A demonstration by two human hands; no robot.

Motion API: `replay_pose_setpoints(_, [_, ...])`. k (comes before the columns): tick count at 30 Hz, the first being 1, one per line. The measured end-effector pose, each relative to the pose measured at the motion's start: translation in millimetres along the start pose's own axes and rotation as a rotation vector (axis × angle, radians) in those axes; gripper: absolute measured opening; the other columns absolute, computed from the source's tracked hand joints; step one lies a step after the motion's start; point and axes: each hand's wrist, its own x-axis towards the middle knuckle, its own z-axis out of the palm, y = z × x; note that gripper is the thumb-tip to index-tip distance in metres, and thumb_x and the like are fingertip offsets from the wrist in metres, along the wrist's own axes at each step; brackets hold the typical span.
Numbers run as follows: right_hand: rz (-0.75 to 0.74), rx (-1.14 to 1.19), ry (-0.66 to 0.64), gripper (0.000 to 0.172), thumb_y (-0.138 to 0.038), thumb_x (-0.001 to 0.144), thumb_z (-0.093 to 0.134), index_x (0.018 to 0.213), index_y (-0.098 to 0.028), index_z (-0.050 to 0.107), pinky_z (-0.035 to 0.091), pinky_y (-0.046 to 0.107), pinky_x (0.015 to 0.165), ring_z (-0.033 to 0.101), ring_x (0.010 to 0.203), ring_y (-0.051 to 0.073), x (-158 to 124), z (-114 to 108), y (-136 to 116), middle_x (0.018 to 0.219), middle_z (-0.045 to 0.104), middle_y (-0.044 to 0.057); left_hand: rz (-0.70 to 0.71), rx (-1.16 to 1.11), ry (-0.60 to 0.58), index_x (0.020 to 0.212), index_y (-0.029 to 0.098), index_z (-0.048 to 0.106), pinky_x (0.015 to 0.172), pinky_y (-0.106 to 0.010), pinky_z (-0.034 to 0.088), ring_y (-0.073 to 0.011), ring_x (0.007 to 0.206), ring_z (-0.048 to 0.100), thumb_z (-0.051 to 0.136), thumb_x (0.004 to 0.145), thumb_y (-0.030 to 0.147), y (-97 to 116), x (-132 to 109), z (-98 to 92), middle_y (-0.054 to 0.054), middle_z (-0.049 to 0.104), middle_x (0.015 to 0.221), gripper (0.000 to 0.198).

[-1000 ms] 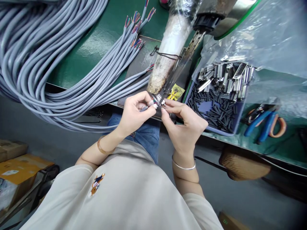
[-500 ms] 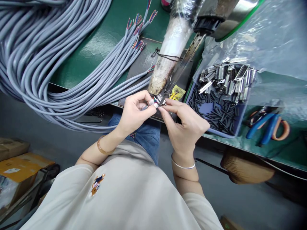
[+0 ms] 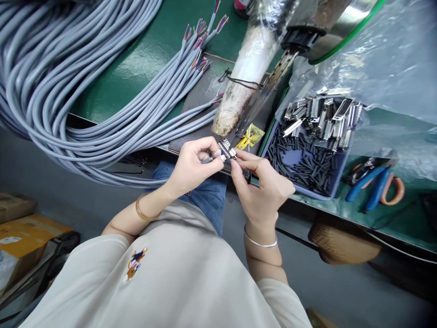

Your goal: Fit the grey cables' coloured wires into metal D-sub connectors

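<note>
Left of the one purple tray (image 3: 339, 171), both grips are pinched nearly closed, the left hand (image 3: 191, 161) on one grey cable (image 3: 206, 160) at one metal connector (image 3: 228, 148), the right hand (image 3: 264, 180) on that connector's end.

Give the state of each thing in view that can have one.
Left hand: pinching gray cable
Right hand: pinching metal connector
Metal connector: tilted, between hands
Cable bundle: ends bared
Tray: holding loose connectors, black pieces
Blue-handled pliers: handles spread
Metal-shafted tool: tilted
</note>
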Motion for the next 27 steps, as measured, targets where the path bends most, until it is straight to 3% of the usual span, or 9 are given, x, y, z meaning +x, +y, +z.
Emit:
replay_pose_setpoints(13, [-0.092,-0.061,0.066,0.014,-0.012,0.090,0.071,0.093,-0.025,0.065,0.056,0.020,0.069,0.079,0.083,0.012,-11,3,4,0.100,0.082,-0.002,0.172,0.241,0.027,0.080,0.015,0.069,0.060,-0.019,0.046,-0.0086,0.066,0.060,0.069,0.081,0.018,-10,-19,-2.0,-0.003,0.071,0.086,0.003])
replay_pose_setpoints(17, [-0.029,-0.021,0.078,0.012,-0.014,0.090,0.072,0.092,-0.024,0.066,0.058,0.021,0.069,0.079,0.082,0.014,-15,3,3,0.098,0.082,-0.002,0.264,0.232,0.065,0.087,0.016,0.073,0.070,-0.022,0.054,-0.0129,0.077,0.068,0.072,0.084,0.019,-18,-26,-2.5,-0.006,0.076,0.093,0.005])
replay_pose_setpoints(19, [0.076,0.057,0.083,0.009,-0.016,0.091,0.071,0.094,-0.023,0.066,0.059,0.022,0.066,0.079,0.078,0.015,-17,3,3,0.096,0.082,-0.001,0.313,0.212,0.101,0.088,0.015,0.075,0.075,-0.024,0.055,-0.0141,0.080,0.070,0.073,0.085,0.021,-19,-29,-2.5,-0.007,0.078,0.092,0.006])
replay_pose_setpoints(21, [0.191,0.154,0.181,0.004,-0.020,0.093,0.070,0.095,-0.022,0.067,0.054,0.022,0.053,0.074,0.062,0.013,-17,2,3,0.085,0.080,-0.003,0.308,0.202,0.124,0.085,0.014,0.076,0.068,-0.022,0.052,-0.0115,0.071,0.066,0.073,0.085,0.022,-18,-30,-2.9,-0.006,0.078,0.086,0.008])
replay_pose_setpoints(25, [0.101,0.296,0.697,0.016,-0.038,0.091,0.073,0.087,-0.023,0.069,0.034,0.023,0.037,0.048,0.036,0.007,-9,-4,0,0.055,0.056,-0.008,0.113,0.134,0.095,0.077,0.013,0.072,0.047,-0.020,0.030,-0.0038,0.049,0.040,0.073,0.083,0.026,-11,-25,-5.2,0.001,0.063,0.062,0.015])
replay_pose_setpoints(27, [0.107,0.341,0.675,0.014,-0.038,0.092,0.071,0.100,-0.026,0.068,0.034,0.023,0.036,0.048,0.036,0.007,-7,-7,-3,0.057,0.055,-0.009,0.017,0.058,0.064,0.075,0.012,0.069,0.044,-0.020,0.022,-0.0027,0.047,0.032,0.074,0.080,0.028,-7,-21,-6.7,0.003,0.055,0.058,0.017])
